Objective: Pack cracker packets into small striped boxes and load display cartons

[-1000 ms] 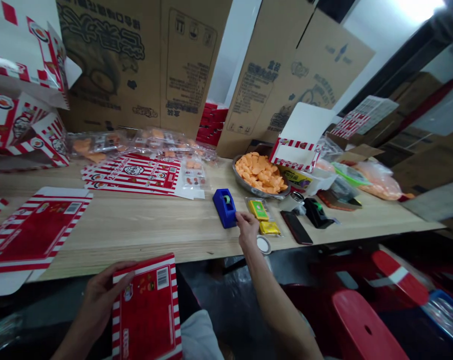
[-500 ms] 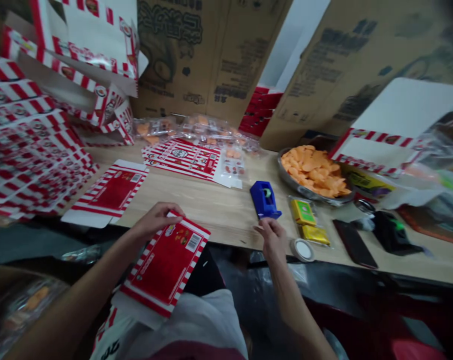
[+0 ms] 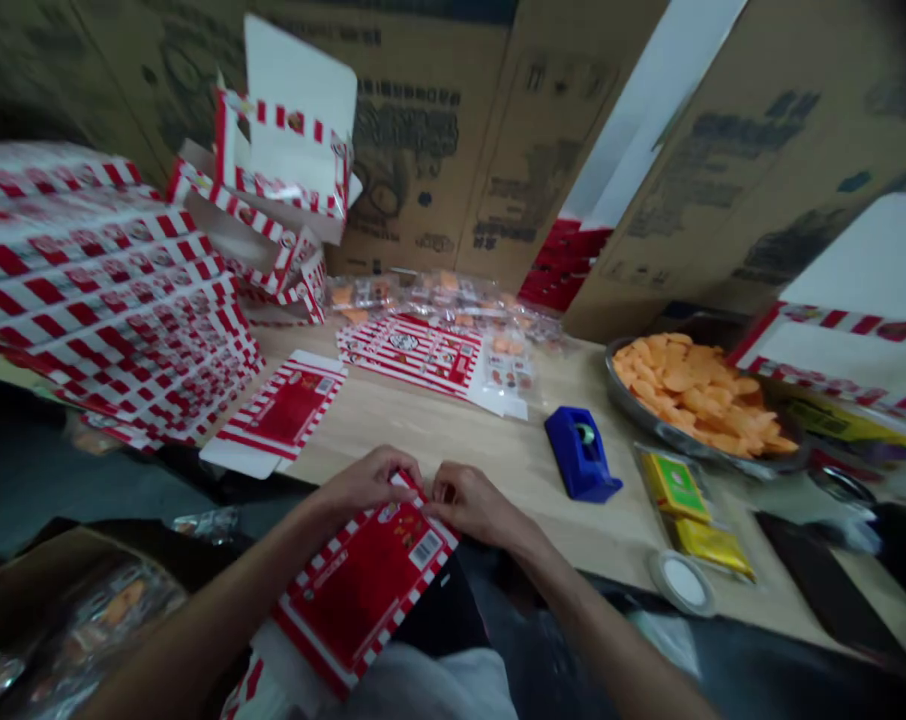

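Note:
A flattened-looking red carton (image 3: 367, 590) with striped white edges and a barcode lies tilted over my lap. My left hand (image 3: 370, 482) is closed on its upper edge, thumb on the printed face. At the upper right corner of the carton, my right hand (image 3: 469, 500) pinches with its fingertips; whatever is between them is hidden. On the table to the right stands a blue tape dispenser (image 3: 582, 460) holding a roll of tape, apart from both hands. Another red carton (image 3: 284, 415) lies flat near the table edge on the left.
A stack of striped cartons (image 3: 123, 290) rises at left beside open cartons (image 3: 292, 145). Bagged orange pieces (image 3: 445, 290) lie along the back. Right: a metal bowl (image 3: 619, 392) of orange pieces, yellow packs (image 3: 682, 490), a round white-topped item (image 3: 682, 580) and a dark flat object (image 3: 820, 580).
My right hand has left the front of the tape dispenser and moved left to the carton's upper edge. My left hand keeps its hold on the carton. The view has shifted.

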Demonstrator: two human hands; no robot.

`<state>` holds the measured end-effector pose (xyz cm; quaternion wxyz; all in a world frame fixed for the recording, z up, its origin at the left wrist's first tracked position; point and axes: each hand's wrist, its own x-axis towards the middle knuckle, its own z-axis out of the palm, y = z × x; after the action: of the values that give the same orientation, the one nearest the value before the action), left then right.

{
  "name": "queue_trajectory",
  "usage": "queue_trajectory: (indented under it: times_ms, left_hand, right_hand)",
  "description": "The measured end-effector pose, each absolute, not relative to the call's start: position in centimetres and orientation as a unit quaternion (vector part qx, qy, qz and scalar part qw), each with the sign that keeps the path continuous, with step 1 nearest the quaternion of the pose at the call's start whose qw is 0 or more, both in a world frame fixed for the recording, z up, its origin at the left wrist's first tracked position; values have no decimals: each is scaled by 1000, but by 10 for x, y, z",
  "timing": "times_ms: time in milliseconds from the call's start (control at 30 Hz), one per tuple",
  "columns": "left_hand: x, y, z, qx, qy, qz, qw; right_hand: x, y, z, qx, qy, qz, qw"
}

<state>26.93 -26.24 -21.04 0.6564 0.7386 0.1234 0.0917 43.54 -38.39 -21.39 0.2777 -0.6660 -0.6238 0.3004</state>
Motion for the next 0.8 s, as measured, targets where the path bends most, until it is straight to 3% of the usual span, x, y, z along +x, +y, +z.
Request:
queue_trajectory:
  times_ms: [100, 167, 267, 367, 433, 500, 600, 667, 800]
  left_hand:
    - [263, -265, -194, 746, 45, 21, 664]
    - [260, -266, -182, 738, -9, -28, 674]
    - [250, -257, -171, 719, 12, 4, 695]
    - [227, -239, -181, 605, 249, 255, 712]
    - [204, -228, -203, 482, 415, 407, 656]
    - [179, -220, -235, 455, 514, 478, 548]
    - [156, -212, -287, 663, 518, 470, 266]
    - [157, -208, -312, 775, 440, 443, 97]
    - [197, -202, -324, 929, 232, 282, -61]
  right_hand:
    - [425, -379, -219, -525, -551, 564, 320]
    - [414, -373, -225, -367, -518, 718, 285]
    - [408, -351, -230, -286, -498, 772, 272]
    - [432, -300, -227, -437, -501, 626, 409]
    - [463, -256, -224, -550, -480, 483, 484]
    - [499, -214, -221, -616, -453, 369, 528]
    - [545, -171, -219, -683, -428, 207, 554]
    - [561, -152, -218, -705, -433, 111, 551]
    - [554, -108, -213, -688, -531, 43, 493]
